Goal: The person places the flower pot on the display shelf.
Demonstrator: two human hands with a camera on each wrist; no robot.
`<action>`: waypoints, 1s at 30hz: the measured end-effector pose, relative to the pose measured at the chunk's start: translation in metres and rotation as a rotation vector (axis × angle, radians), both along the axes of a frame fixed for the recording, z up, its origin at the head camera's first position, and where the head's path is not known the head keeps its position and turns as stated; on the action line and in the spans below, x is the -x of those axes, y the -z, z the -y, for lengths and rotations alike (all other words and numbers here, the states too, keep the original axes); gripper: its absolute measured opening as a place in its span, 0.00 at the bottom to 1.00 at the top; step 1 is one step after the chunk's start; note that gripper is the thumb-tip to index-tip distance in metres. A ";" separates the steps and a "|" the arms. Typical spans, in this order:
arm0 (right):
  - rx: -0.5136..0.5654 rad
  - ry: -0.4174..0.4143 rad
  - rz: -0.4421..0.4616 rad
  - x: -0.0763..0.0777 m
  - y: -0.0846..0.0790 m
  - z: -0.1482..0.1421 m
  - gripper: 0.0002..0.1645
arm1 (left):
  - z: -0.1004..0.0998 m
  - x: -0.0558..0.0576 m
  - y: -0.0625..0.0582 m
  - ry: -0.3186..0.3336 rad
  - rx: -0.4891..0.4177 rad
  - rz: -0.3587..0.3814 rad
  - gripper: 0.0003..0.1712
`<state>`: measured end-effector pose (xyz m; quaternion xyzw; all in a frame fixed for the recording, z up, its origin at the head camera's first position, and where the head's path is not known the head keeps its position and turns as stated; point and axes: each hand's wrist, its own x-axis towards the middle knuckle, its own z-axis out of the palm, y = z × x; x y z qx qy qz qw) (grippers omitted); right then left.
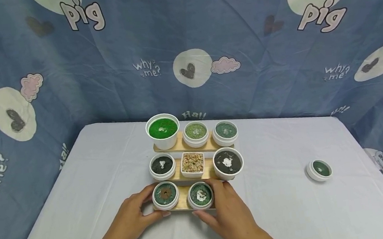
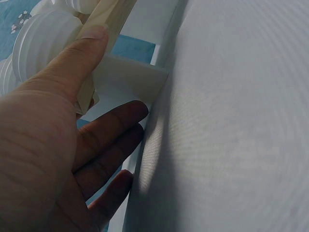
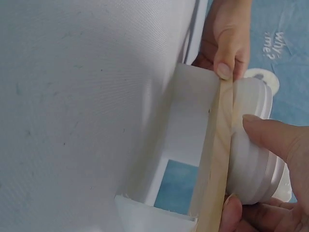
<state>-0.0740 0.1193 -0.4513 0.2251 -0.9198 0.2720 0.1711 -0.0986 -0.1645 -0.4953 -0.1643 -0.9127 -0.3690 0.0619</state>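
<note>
A tiered stand with wooden shelf boards holds white cups and jars. On its lowest board sit a green-filled jar with a brown mark at left and a green-filled jar with a white mark at right. My left hand grips the left end of that board, its thumb on the front edge; the lower fingers stretch out underneath. My right hand holds the right jar, thumb on its near side and other fingers partly hidden behind it.
Above stand a dark-topped jar, a square dish of brown bits, a dark-filled cup, a bright green cup and two green jars. Another green jar sits apart on the white-covered table. A blue curtain hangs behind.
</note>
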 end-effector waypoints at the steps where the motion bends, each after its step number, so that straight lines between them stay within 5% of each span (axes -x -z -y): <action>1: 0.006 0.005 0.001 0.000 0.000 0.000 0.47 | 0.000 0.000 0.000 0.000 0.001 -0.002 0.43; 21: -0.005 0.007 -0.079 0.003 0.003 0.003 0.44 | 0.001 0.002 0.000 0.008 0.003 0.005 0.43; 30: 0.008 0.034 -0.039 0.001 0.003 0.002 0.48 | 0.001 0.002 0.002 0.002 0.004 0.016 0.44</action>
